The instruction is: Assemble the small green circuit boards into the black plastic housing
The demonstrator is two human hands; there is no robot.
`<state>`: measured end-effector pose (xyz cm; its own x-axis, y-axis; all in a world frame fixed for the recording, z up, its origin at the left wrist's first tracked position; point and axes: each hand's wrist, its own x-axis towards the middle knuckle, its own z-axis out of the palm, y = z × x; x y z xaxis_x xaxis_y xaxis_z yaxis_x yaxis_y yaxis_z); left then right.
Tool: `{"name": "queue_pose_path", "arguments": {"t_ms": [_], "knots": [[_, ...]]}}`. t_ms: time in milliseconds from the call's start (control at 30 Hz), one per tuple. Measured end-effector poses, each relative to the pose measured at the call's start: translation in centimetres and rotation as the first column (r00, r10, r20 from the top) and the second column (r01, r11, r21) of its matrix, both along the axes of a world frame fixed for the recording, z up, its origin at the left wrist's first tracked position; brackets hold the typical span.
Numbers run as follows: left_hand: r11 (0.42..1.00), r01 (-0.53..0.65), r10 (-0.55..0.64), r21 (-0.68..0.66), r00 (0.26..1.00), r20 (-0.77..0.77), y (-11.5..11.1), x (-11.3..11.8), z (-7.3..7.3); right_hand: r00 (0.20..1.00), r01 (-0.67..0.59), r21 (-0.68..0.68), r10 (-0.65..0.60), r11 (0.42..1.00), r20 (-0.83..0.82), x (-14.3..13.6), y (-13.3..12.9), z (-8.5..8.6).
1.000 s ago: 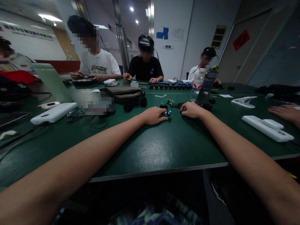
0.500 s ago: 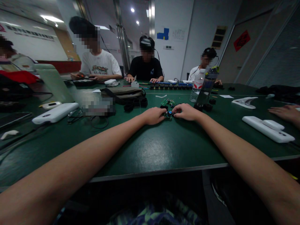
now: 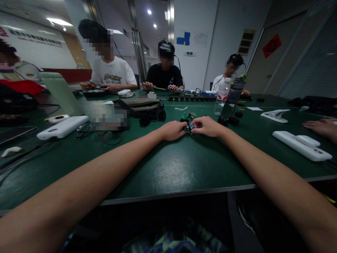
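Note:
My left hand [image 3: 173, 130] rests on the table with its fingers closed on the left side of a small green circuit board [image 3: 188, 130]. Opposite it, my right hand [image 3: 206, 126] pinches at the board's blue component [image 3: 192, 127]; its fingertips hide part of it. Just beyond my hands lies a cluster of green circuit boards [image 3: 190, 115]. A small black block [image 3: 184, 120] sits beside my left fingertips. Fine detail of the held board is too small to make out.
A clear water bottle [image 3: 221, 96] and a dark bottle [image 3: 231, 100] stand right of my hands. Black blocks [image 3: 233, 121] lie near them. A brown bag [image 3: 139, 105] and white power bank [image 3: 63, 127] lie left. A white device [image 3: 301, 146] is right. Co-workers sit opposite.
My right fingertips have moved slightly left, closer against the board. My left hand stays in place. Across the table, the co-worker in black has lifted a long strip off the table.

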<state>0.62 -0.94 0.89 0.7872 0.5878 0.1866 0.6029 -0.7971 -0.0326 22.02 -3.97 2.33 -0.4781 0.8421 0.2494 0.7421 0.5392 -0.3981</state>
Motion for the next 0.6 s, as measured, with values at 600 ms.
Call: {"name": "queue_pose_path", "arguments": {"t_ms": [600], "knots": [[0.999, 0.019, -0.018, -0.031, 1.0, 0.023, -0.13, -0.09, -0.02, 0.995, -0.055, 0.117, 0.064, 0.992, -0.077, -0.54, -0.43, 0.31]]}}
